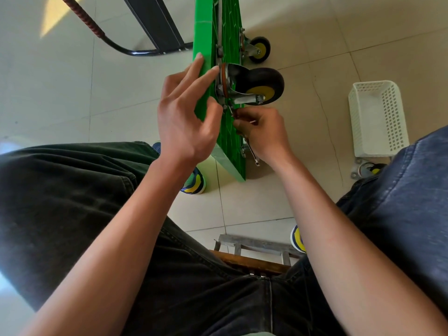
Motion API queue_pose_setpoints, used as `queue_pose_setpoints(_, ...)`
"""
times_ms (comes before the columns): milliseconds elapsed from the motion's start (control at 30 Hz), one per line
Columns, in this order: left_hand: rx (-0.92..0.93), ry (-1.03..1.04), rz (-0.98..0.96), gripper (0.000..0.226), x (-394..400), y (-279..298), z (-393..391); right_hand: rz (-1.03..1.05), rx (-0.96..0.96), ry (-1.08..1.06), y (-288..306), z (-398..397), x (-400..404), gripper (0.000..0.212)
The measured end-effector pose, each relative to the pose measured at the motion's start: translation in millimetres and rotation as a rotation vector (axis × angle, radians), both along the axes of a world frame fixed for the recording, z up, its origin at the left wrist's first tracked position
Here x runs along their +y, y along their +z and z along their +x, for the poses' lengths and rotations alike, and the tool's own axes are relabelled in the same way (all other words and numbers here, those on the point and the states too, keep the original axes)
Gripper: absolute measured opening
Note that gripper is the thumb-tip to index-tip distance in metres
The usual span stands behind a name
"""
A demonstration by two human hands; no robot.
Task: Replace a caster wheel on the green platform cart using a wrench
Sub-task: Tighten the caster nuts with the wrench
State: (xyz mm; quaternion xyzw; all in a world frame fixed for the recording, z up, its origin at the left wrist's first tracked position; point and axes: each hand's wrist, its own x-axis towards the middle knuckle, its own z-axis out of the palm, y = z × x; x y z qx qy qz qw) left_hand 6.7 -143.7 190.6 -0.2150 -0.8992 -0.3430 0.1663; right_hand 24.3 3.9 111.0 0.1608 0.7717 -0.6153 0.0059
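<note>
The green platform cart [219, 32] stands on its edge on the tiled floor [60, 93], its ribbed underside facing right, between the knees of a seated person. A caster wheel [260, 86], black tyre with a yellow hub, sticks out from that underside on its metal bracket, and a second caster [259, 48] sits farther along the same face. The left hand [186, 117] lies against the cart's flat side with its fingers [194, 71] straight and spread, the thumb reaching round the edge near the bracket plate; it clasps nothing. The right hand [263, 132] is curled round a wrench [252, 152], whose head sits at a bolt just below the caster bracket while its tail end pokes out beneath the palm. To the right a white perforated basket [378, 117] rests on the floor; nothing can be seen inside it. Just below the basket a loose caster [367, 169] lies on the floor, partly hidden by the person's knee.
</note>
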Motion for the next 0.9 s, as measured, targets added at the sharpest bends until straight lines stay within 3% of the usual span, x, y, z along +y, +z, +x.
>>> queue_pose_setpoints(233, 0.002, 0.0, 0.002, 0.045, 1, -1, 0, -0.049, 0.118, -0.072, -10, 1, -10, 0.028)
queue_pose_setpoints(633, 0.028, 0.008, 0.007, 0.043, 1, -4, -1, -0.16, 0.077, -0.063, -16, -2, -13, 0.027)
queue_pose_setpoints(900, 0.018, 0.016, 0.009, 0.044, 1, -3, 0, -0.102, 0.025, -0.091, -6, -2, -13, 0.026)
